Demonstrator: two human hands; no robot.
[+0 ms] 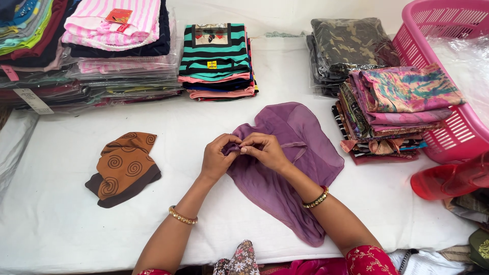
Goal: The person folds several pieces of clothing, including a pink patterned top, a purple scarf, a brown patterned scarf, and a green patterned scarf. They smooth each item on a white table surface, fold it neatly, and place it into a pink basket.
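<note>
A thin purple cloth (300, 153) lies spread on the white table (61, 214), running from the middle toward the near edge. My left hand (218, 155) and my right hand (265, 149) meet at its left edge. Both pinch a gathered bit of the purple fabric between fingertips. Each wrist wears a gold bangle. To the left lies a folded brown cloth with spiral patterns (125, 168), apart from my hands.
Stacks of folded, bagged garments (102, 56) line the back left, a striped stack (216, 58) at the back middle. Dark bagged fabrics (351, 46) and a colourful folded pile (397, 109) sit at right beside a pink basket (458, 127). A red plastic thing (448, 181) lies near right.
</note>
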